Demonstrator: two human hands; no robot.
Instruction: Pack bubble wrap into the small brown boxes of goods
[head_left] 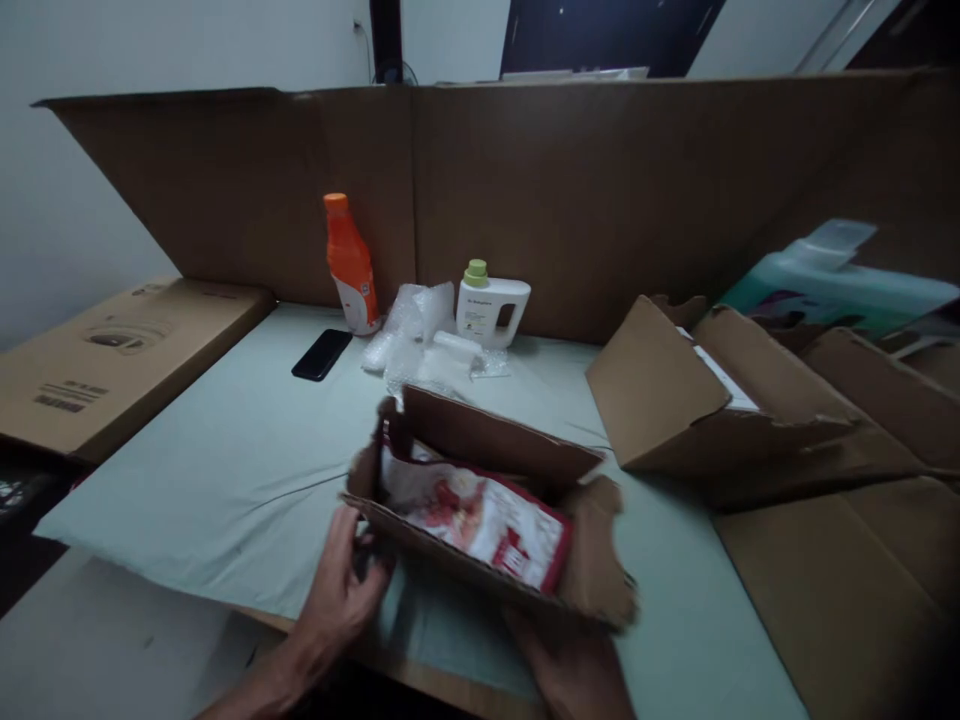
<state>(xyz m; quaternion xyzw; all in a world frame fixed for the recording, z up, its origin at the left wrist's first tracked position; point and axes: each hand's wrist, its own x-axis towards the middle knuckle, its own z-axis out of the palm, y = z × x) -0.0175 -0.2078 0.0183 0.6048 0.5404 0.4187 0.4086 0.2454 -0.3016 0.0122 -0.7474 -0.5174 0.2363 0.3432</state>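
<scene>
A small open cardboard box [480, 440] sits tilted near the table's front edge, with a red and white packet [480, 515] lying inside it. My left hand [341, 590] grips the box's left end, fingers curled round the corner. My right hand [574, 665] is under the box's right front flap; its fingers are hidden by the cardboard.
An orange bottle [349, 265], a black phone [321, 355], crumpled bubble wrap [420, 340] and a white jug with a green cap [487, 305] stand at the back. A larger open cardboard box [675, 400] and flattened cardboard [847, 580] lie right. A flat carton [112, 355] lies left.
</scene>
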